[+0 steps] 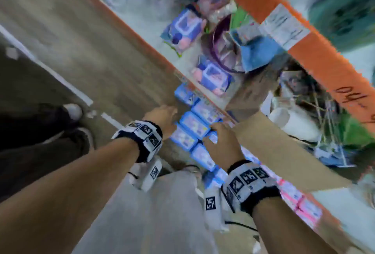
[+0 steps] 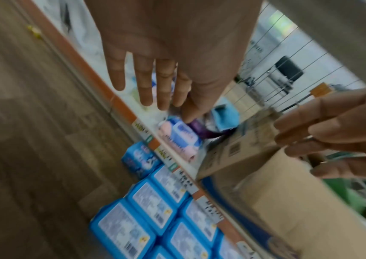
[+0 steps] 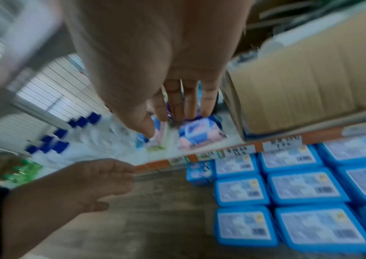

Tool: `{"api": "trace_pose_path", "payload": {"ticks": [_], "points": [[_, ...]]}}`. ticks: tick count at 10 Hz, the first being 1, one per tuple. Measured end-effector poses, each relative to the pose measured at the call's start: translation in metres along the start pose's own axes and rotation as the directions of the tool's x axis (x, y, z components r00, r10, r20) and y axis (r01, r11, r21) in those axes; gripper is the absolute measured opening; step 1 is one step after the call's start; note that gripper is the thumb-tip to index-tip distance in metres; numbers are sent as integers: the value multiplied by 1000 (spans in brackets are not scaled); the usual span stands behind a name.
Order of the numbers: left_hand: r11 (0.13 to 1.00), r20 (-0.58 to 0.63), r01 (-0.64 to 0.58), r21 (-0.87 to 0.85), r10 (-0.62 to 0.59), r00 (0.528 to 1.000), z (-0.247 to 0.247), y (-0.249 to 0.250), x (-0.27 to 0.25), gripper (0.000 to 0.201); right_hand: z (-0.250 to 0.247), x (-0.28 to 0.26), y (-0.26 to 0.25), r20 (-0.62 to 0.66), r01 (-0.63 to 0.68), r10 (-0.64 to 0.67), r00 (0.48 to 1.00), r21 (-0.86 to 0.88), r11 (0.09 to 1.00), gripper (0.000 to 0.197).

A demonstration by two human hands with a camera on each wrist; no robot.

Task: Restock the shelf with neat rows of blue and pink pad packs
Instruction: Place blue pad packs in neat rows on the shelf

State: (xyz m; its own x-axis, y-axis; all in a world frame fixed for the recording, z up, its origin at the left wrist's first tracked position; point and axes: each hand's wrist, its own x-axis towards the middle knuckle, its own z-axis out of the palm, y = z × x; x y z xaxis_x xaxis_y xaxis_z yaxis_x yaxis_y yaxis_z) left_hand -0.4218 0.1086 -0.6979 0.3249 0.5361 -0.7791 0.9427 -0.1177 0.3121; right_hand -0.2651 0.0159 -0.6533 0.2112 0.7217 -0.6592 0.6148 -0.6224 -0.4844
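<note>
Blue pad packs (image 3: 306,186) sit in neat rows beneath the orange-edged shelf (image 2: 173,168), above a wood-look floor (image 1: 67,36). A cardboard box (image 3: 299,84) rests on the shelf. The left hand (image 2: 162,52) and right hand (image 3: 146,57) are both empty with fingers straight, though the views are blurred.

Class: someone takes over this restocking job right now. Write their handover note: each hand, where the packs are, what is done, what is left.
Left hand: open, holding nothing.
Right hand: open, holding nothing.
Blue pad packs: laid in neat rows on the lowest level, below the orange shelf edge.
Pink pad packs: further right in that row.
Cardboard box: on the shelf above.
Left: the row ends are blurred, so check them.
</note>
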Motion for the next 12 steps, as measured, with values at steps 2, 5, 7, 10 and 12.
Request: {"api": "trace_pose_path", "payload": {"ticks": [2,5,7,10,12], "points": [[995,7,94,11,-94,996,80,-35,140,48,99,134,83,139,-101,124,983,-163,981,58],[985,-111,-32,169,51,992,116,-52,283,43,189,230,157,65,-221,253,965,-310,924,83],[997,-198,62,45,-52,979,148,-37,319,84,206,232,169,-21,-191,205,979,-464,865,89],[989,-228,142,-52,-150,962,152,-44,350,120,210,235,176,16,-168,210,978,-540,824,93],[985,-255,163,-52,-171,952,151,-36,356,121,210,236,180,11,-157,193,981,-538,828,92]]}}
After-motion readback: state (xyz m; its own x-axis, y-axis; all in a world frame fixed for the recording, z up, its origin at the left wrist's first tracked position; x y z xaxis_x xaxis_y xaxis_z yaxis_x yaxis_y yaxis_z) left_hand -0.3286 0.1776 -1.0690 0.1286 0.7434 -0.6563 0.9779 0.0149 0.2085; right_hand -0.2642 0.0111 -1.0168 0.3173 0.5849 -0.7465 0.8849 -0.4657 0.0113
